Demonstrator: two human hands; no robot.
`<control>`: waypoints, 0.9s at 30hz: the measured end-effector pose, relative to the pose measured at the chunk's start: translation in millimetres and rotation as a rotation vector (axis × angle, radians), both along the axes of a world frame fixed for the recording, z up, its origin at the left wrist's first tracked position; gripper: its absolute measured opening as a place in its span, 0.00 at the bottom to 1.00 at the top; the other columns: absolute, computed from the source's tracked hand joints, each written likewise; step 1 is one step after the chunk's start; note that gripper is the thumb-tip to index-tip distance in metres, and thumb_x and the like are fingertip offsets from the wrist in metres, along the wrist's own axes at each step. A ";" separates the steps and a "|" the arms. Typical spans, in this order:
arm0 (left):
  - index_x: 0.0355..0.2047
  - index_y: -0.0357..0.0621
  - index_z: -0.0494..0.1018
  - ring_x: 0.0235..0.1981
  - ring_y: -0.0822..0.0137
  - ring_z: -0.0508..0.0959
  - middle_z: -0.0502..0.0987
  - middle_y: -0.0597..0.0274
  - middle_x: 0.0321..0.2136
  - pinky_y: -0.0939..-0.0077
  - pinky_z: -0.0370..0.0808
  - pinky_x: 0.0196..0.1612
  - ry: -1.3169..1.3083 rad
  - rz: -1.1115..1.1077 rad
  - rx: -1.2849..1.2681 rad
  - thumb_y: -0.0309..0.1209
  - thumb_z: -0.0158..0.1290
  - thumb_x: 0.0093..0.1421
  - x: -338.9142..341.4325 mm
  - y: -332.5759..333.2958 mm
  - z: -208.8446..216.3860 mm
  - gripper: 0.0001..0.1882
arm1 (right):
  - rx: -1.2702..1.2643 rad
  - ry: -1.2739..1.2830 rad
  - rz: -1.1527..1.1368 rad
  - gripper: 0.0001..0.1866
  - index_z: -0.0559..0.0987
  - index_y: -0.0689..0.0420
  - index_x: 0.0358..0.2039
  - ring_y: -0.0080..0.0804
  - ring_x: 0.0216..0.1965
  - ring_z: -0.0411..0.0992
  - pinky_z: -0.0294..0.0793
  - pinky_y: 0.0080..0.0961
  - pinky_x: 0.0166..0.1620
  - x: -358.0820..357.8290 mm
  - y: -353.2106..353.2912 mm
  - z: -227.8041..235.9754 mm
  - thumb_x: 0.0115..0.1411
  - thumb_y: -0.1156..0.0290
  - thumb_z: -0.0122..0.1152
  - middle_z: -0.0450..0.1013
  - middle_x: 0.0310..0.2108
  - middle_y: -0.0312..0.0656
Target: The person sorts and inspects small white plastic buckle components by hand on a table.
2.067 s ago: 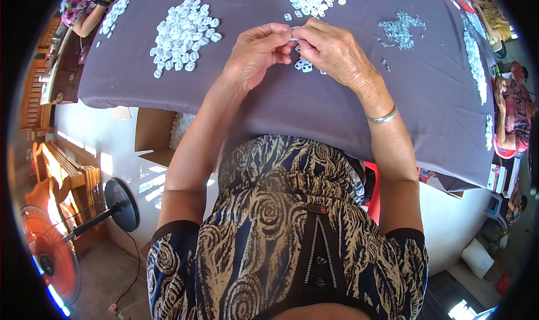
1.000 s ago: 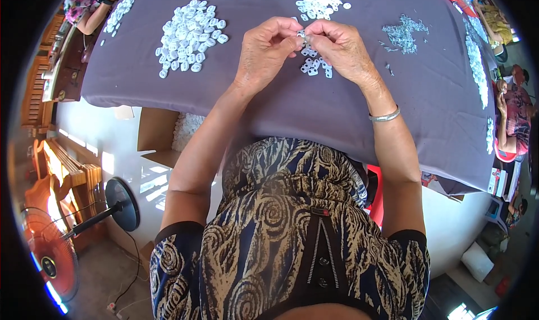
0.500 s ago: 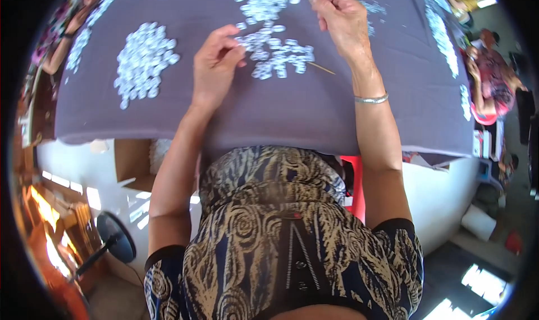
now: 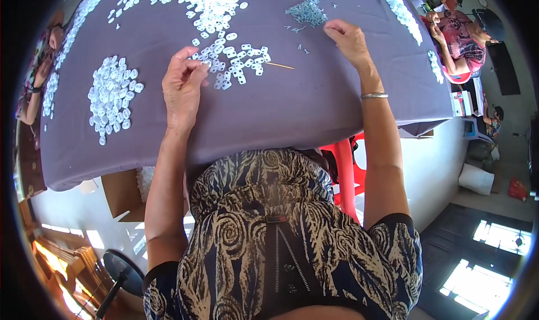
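Note:
My left hand [image 4: 184, 90] is closed in a pinch on a small white plastic piece [image 4: 206, 63], at the left edge of a loose cluster of flat white pieces [image 4: 238, 64] with holes. My right hand [image 4: 351, 44] hovers just right of a pile of tiny grey screw-like pins [image 4: 307, 12]. Its thumb and forefinger are pressed together; whatever may be between them is too small to make out. A thin yellowish stick [image 4: 279, 65] lies at the cluster's right edge, between my hands.
A grey-purple cloth covers the table [image 4: 281, 112]. To my left lies a heap of rounded white pieces [image 4: 112, 92]; a larger white heap [image 4: 210, 5] lies farther off. More white pieces [image 4: 401, 14] line the right side. Other people sit at both sides, one in red [image 4: 457, 42].
The view has turned to the right. My right hand has shifted from left of the grey pin pile to its right side. My left hand stays by the white cluster, still pinching.

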State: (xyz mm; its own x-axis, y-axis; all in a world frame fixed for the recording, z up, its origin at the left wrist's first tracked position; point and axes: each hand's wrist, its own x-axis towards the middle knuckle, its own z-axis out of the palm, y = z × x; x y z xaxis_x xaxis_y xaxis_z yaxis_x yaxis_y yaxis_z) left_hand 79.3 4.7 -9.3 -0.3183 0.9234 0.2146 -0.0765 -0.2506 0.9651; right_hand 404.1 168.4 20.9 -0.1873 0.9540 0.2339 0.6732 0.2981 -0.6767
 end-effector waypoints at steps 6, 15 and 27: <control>0.47 0.42 0.68 0.27 0.81 0.69 0.72 0.72 0.25 0.85 0.69 0.28 0.028 0.015 -0.029 0.19 0.52 0.57 5.5 1.0 2.1 0.17 | 0.066 -0.008 0.086 0.07 0.79 0.57 0.33 0.16 0.29 0.69 0.70 0.17 0.35 -16.8 11.4 -5.6 0.55 0.69 0.62 0.74 0.26 0.31; 0.47 0.43 0.68 0.26 0.81 0.69 0.72 0.72 0.25 0.86 0.68 0.29 0.044 0.005 0.017 0.18 0.53 0.57 6.6 -2.1 5.5 0.17 | 0.147 -0.200 0.248 0.04 0.78 0.55 0.30 0.23 0.28 0.68 0.70 0.21 0.34 -31.9 18.4 5.4 0.54 0.70 0.61 0.70 0.27 0.33; 0.45 0.41 0.69 0.24 0.82 0.68 0.72 0.73 0.24 0.88 0.66 0.27 0.023 -0.017 0.093 0.18 0.54 0.55 17.7 -1.0 4.8 0.16 | 0.226 -0.217 0.307 0.04 0.75 0.58 0.31 0.20 0.24 0.65 0.67 0.21 0.30 -53.5 -6.2 19.3 0.57 0.73 0.56 0.70 0.25 0.32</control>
